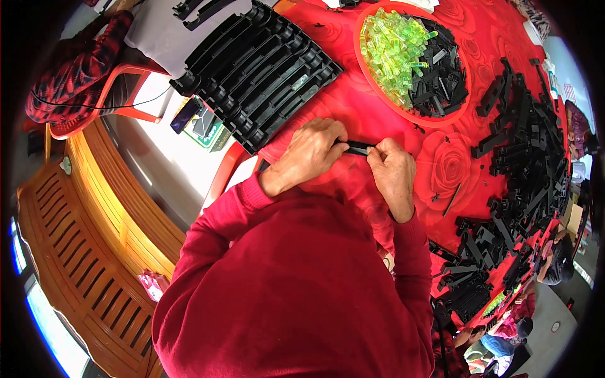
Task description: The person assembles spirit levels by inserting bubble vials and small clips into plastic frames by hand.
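Between my two hands, over the red flowered tablecloth [450, 165], is a short black plastic strip [358, 148]. My left hand [313, 150] pinches one end of it, and my right hand [392, 171] grips the other end. The fingers of both hands are closed, and they cover much of the strip. Just beyond my left hand lies a row of long black plastic parts [258, 75], set side by side. Farther to the right sits a round red basin [360, 47] with yellow-green clear vials [392, 53] on its left and small black pieces [441, 79] on its right.
A large heap of black plastic parts [529, 151] spreads along the table's right side. A slatted wooden bench [88, 252] and a red chair [104, 94] stand at the left, with a person in a checked sleeve [75, 82] nearby. Other people are at the lower right.
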Available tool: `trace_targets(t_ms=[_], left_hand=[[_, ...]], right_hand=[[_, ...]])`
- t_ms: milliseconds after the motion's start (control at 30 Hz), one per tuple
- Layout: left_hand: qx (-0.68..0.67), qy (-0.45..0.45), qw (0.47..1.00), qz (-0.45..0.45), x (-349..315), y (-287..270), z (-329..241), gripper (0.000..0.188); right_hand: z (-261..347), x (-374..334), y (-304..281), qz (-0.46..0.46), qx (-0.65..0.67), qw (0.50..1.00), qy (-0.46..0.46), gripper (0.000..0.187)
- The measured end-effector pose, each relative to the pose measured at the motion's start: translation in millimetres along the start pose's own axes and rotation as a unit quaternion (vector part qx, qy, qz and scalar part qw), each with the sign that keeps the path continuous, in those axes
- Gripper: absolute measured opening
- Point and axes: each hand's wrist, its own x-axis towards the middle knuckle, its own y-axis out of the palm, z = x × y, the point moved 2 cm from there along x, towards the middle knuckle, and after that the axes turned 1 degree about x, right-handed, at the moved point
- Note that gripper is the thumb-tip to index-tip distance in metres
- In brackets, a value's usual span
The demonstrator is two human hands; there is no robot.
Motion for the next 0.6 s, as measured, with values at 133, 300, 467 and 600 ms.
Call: trace_targets(t_ms=[133, 300, 467, 600], left_hand=[[0.030, -0.055, 0.985, 0.158, 36, 7, -6, 0.024], [0.066, -0.020, 0.981, 0.182, 50, 16, 11, 0.027], [0.031, -0.015, 0.972, 0.233, 52, 15, 16, 0.029], [0.066, 0.010, 0.969, 0.238, 49, 16, 19, 0.031]], right_hand=[[-2, -1, 2, -0.021, -0.004, 0.999, -0.027, 0.018], [1, -4, 4, -0.047, 0.023, 0.998, -0.034, 0.018], [-3, -5, 6, -0.079, 0.038, 0.995, -0.050, 0.018], [-2, -5, 7, -0.081, 0.044, 0.995, -0.040, 0.018]])
